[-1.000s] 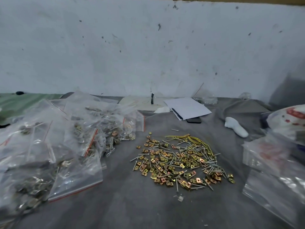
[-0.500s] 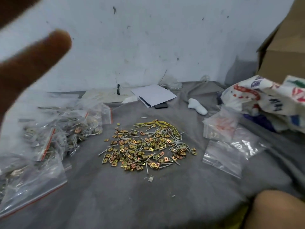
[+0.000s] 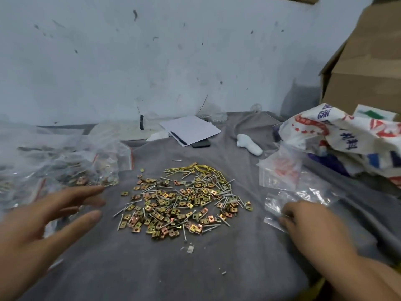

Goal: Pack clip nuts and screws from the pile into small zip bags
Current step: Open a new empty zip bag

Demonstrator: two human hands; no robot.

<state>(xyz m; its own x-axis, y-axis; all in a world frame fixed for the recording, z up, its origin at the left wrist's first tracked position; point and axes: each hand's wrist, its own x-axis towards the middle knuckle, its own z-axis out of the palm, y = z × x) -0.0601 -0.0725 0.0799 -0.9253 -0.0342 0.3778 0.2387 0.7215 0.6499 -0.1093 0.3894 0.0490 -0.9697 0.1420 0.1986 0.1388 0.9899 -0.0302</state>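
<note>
head view: pile (image 3: 182, 203) of clip nuts and screws lay mid-bench (image 3: 152, 268)
left hand (image 3: 43, 222): fingers spread wide, holding nothing
right hand (image 3: 303, 220): fingers curled on empty zip bags (image 3: 288, 196)

- Dim, cool, bluish indoor light, flat and even, with no visible source.
- Shadows are soft; a darker patch sits in the wall corner at upper right, beside the cardboard box (image 3: 366, 68).
- The left hand (image 3: 41, 227), lower left of the frame, is smeared with motion blur; the right hand (image 3: 308, 222), lower right, is softer-edged but clearer.
- Clear bags (image 3: 56, 168) at the left edge look hazy and washed out, with faint glare.
- The pile (image 3: 180, 203) at centre is the sharpest area.
- Wide-angle bending curves the frame edges; overall detail looks soft.
</note>
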